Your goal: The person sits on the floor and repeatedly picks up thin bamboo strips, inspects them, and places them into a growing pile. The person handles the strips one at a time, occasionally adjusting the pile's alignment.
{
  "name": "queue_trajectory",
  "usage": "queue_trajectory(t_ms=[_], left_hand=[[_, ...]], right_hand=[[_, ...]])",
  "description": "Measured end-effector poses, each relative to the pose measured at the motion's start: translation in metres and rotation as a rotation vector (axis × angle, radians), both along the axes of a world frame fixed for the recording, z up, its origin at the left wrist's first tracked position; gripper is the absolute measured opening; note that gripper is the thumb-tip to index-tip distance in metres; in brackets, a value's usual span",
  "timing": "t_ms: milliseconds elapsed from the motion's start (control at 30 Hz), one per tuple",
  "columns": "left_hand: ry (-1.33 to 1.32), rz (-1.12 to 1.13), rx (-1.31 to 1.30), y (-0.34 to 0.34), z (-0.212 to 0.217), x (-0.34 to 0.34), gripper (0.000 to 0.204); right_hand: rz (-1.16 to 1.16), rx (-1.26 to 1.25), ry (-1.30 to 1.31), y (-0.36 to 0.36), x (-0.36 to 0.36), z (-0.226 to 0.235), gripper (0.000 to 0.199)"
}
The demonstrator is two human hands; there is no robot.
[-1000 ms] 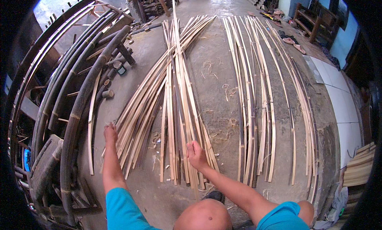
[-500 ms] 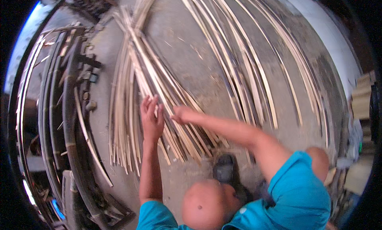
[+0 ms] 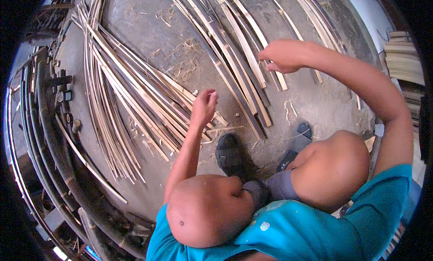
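Note:
My left hand (image 3: 205, 106) is raised at the near right end of a crossed bundle of split bamboo strips (image 3: 131, 87). Its fingers curl in, and nothing sticks out from them. My right hand (image 3: 283, 56) hangs in the air over the near ends of a second, looser group of bamboo strips (image 3: 225, 49). Those fingers bend loosely with a gap between thumb and fingertips, where pale strip shows through; I see nothing held. The strips lie lengthwise on the concrete floor, pale on one face and dark on the other.
Thick dark bamboo poles (image 3: 54, 139) stand stacked along the left. More strips (image 3: 322, 19) lie at the far right. Fibre shavings (image 3: 187, 58) litter the floor between the groups. My sandalled foot (image 3: 229, 155) rests by the bundle's end. Stacked pale slats (image 3: 403, 58) are at the right edge.
My right hand has left the crossed bundle and swung right, over the second group. My left hand's spread fingers have curled in. The view has shifted rightward.

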State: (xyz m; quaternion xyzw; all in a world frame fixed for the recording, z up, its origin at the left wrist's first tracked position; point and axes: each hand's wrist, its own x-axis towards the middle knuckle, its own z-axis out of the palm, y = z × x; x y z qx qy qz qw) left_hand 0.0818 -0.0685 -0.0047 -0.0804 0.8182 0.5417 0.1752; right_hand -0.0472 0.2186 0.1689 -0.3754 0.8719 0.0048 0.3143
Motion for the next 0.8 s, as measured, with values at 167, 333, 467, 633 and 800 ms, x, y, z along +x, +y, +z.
queue_trajectory(t_ms=[167, 333, 467, 633, 800], left_hand=[[-0.096, -0.117, -0.135, 0.037, -0.024, 0.004, 0.034], [-0.202, -0.046, -0.083, 0.053, -0.037, 0.001, 0.042], [-0.163, 0.040, -0.180, 0.075, -0.038, 0.002, 0.053], [-0.188, 0.066, -0.086, 0.070, -0.058, 0.000, 0.040], [-0.186, 0.709, 0.697, 0.075, -0.009, 0.023, 0.012]], right_hand=[[-0.333, -0.278, -0.333, 0.040, 0.057, -0.088, 0.024], [-0.474, -0.423, -0.465, 0.061, 0.121, -0.157, 0.021], [-0.490, -0.403, -0.511, 0.058, 0.142, -0.170, 0.021], [-0.517, -0.453, -0.488, 0.044, 0.134, -0.164, 0.023], [-0.398, -0.531, -0.497, 0.033, 0.087, -0.125, 0.027]])
